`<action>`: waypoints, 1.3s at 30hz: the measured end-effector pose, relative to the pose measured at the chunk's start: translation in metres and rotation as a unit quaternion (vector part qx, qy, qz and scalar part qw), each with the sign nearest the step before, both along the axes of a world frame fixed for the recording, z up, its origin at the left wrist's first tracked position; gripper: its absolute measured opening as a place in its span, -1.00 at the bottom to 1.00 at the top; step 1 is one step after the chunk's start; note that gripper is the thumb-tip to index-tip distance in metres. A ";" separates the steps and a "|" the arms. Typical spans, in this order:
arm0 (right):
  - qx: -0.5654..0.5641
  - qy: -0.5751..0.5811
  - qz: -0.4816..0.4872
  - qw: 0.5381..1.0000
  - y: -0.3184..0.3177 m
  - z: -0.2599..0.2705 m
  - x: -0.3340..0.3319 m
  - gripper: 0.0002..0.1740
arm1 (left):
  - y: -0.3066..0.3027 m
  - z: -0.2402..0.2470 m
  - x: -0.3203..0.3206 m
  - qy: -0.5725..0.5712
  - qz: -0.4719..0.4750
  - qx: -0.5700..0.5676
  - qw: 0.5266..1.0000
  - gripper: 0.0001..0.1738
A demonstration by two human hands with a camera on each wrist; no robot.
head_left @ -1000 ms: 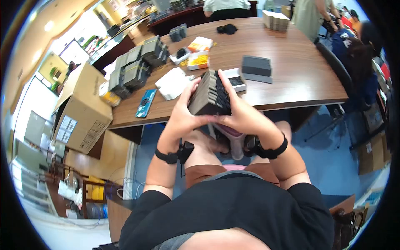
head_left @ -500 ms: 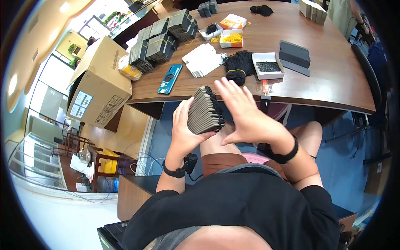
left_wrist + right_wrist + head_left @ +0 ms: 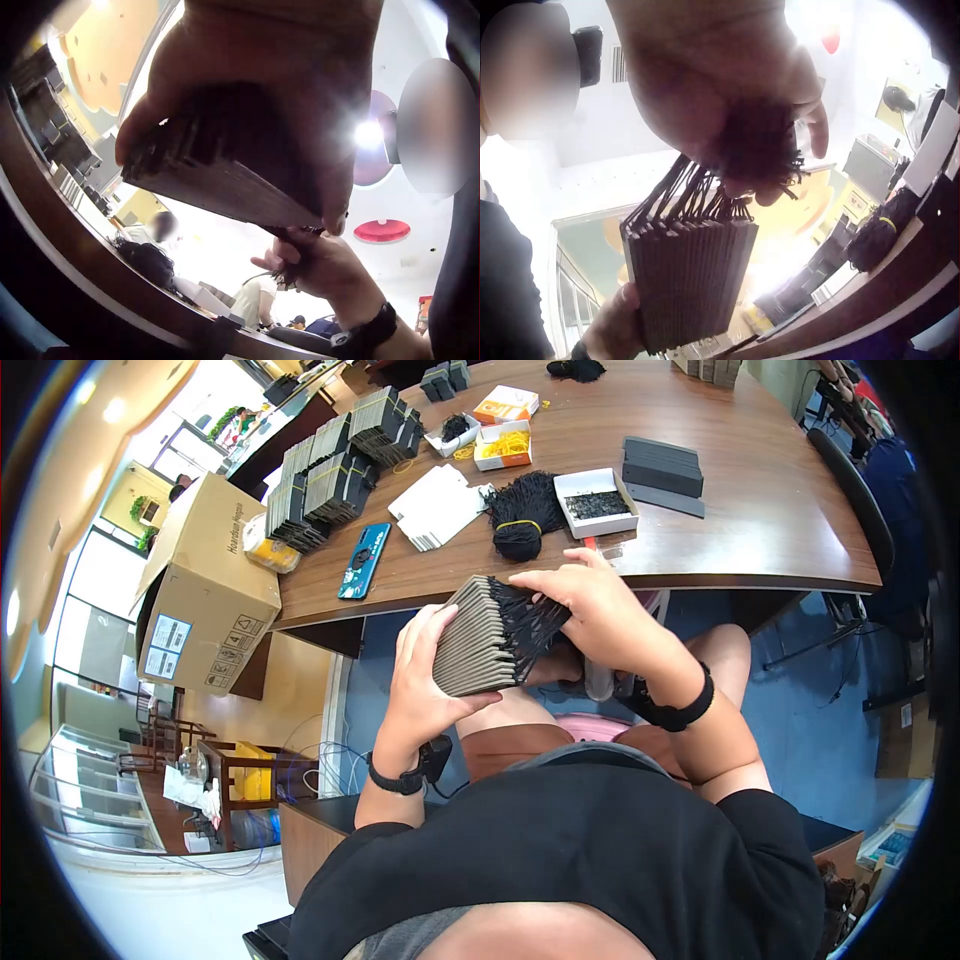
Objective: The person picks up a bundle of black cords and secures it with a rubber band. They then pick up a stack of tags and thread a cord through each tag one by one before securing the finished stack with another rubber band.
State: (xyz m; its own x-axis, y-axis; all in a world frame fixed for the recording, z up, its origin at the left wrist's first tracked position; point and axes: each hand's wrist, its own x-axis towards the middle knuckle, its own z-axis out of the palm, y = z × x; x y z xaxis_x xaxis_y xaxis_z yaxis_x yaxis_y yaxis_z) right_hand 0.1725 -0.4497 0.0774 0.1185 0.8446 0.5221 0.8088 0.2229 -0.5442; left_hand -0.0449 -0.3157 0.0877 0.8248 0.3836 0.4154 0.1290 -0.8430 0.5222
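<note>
My left hand point(image 3: 408, 678) grips a thick stack of grey cards point(image 3: 468, 645), thumb along the lower edge and fingers on the upper side. Black cords point(image 3: 530, 622) run from the right side of the stack, and my right hand point(image 3: 608, 610) holds them bunched in curled fingers. The right wrist view shows the cords point(image 3: 697, 191) stretched between the stack point(image 3: 686, 281) and the right palm. From the left wrist, the stack point(image 3: 225, 180) appears dark, spanned by the left hand point(image 3: 262, 67).
On the table point(image 3: 760, 510) lie a bundle of black cords point(image 3: 525, 510), a white box of small black pieces point(image 3: 597, 505), white cards point(image 3: 438, 508), a blue phone-like object point(image 3: 363, 562), a box of yellow bands point(image 3: 503, 448), dark grey cards point(image 3: 662, 467) and banded stacks point(image 3: 340, 485). A carton point(image 3: 215, 585) stands left.
Both hands first held the stack; the right hand let go and lifted away open, then took hold of the cords. The left hand kept the stack. The head view shifted.
</note>
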 end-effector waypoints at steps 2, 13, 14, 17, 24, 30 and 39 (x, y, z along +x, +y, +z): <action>-0.015 0.032 0.016 0.999 -0.008 0.015 0.006 -0.42 | 0.000 -0.003 0.004 0.002 -0.014 -0.052 0.999 0.18; -0.049 0.502 0.139 0.852 -0.001 -0.016 -0.016 -0.32 | -0.008 -0.007 0.023 -0.111 -0.071 -0.371 0.919 0.24; 0.002 0.392 0.104 0.914 0.002 -0.038 -0.029 -0.27 | -0.013 -0.008 0.025 -0.120 -0.074 -0.390 0.910 0.24; -0.115 0.196 0.109 0.968 -0.017 -0.042 -0.041 -0.04 | -0.031 -0.022 0.028 -0.141 -0.067 -0.441 0.884 0.27; -0.029 0.091 -0.048 0.994 -0.053 0.010 0.012 -0.30 | -0.032 -0.029 0.035 -0.174 -0.071 -0.356 0.915 0.33; 0.102 0.144 -0.062 0.982 -0.026 0.000 -0.015 -0.54 | -0.045 -0.037 0.034 -0.172 -0.085 -0.401 0.896 0.32; -0.196 0.245 0.215 0.925 0.002 -0.003 -0.017 -0.39 | -0.016 -0.055 0.011 -0.297 -0.064 -0.446 0.842 0.27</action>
